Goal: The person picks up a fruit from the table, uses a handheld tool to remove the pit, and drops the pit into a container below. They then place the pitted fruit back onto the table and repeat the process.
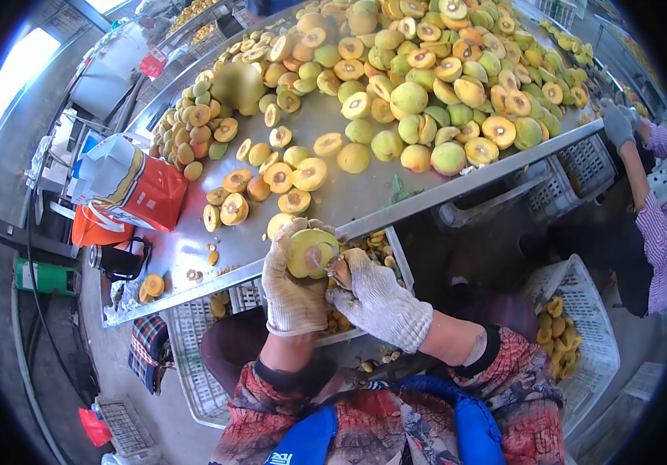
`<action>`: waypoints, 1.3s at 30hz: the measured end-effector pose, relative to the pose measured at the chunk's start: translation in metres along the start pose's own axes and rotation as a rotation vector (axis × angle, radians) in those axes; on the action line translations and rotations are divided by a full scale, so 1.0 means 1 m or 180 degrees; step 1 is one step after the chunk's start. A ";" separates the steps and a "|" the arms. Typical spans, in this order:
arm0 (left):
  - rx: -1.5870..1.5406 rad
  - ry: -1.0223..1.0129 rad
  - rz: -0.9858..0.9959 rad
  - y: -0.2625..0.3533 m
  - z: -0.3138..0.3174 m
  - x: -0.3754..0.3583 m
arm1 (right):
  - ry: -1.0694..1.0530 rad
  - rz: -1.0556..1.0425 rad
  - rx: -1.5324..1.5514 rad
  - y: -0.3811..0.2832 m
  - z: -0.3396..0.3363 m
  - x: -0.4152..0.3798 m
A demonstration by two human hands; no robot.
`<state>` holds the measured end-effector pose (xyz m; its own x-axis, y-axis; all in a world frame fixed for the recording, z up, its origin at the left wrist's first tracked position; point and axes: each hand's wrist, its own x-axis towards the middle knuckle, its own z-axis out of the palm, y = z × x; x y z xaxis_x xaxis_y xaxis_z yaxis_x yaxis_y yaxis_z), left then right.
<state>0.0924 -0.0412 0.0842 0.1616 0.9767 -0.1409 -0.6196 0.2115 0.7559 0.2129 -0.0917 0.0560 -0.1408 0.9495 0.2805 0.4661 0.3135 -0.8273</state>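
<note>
My left hand (291,302), in a pale knitted glove, is closed around a yellow-green peach half (306,254) just in front of the table edge. My right hand (389,306), gloved the same way, grips a pitting knife (339,271) with a short brown handle. Its thin curved metal blade lies against the face of the peach half. The fingers partly hide the handle. On the metal table, closest to my hands, are several cut peach halves (294,201) with their brown stone hollows or stones showing.
A large heap of peaches (449,85) covers the far part of the metal table (217,252). A red-and-white bag (143,186) stands at left. Below are crates, including a white crate (597,341) holding fruit at right. A co-worker's striped sleeve (656,240) shows at far right.
</note>
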 end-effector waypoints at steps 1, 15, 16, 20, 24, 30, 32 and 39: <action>0.0026 -0.0047 0.0042 -0.001 0.001 -0.002 | -0.0033 -0.0003 -0.0041 0.000 0.000 -0.001; 0.0546 -0.0086 0.0263 -0.001 -0.011 -0.021 | -0.0158 -0.0026 0.0170 -0.001 0.013 -0.010; 0.0577 -0.0096 0.0305 -0.001 -0.011 -0.023 | -0.0126 -0.0057 0.0192 0.000 0.016 -0.011; 0.0930 -0.0068 0.0524 -0.002 -0.005 -0.030 | -0.0095 -0.0075 0.0428 0.002 0.022 -0.014; 0.1130 -0.0014 0.0700 -0.002 -0.005 -0.036 | -0.0388 0.0249 0.0893 -0.001 0.021 -0.015; 0.1607 0.0129 0.0898 -0.005 -0.004 -0.044 | -0.0391 0.0562 0.1422 -0.002 0.033 -0.026; 0.2128 -0.0268 0.1272 -0.009 -0.015 -0.041 | -0.0417 0.0556 0.1323 -0.004 0.030 -0.030; 0.1579 0.0312 0.0466 -0.011 -0.015 -0.031 | -0.0402 0.0397 0.0923 0.000 0.036 -0.026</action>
<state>0.0828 -0.0735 0.0705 0.0131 0.9985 -0.0523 -0.1884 0.0538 0.9806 0.1854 -0.1157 0.0310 -0.2139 0.9694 0.1208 0.2214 0.1685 -0.9605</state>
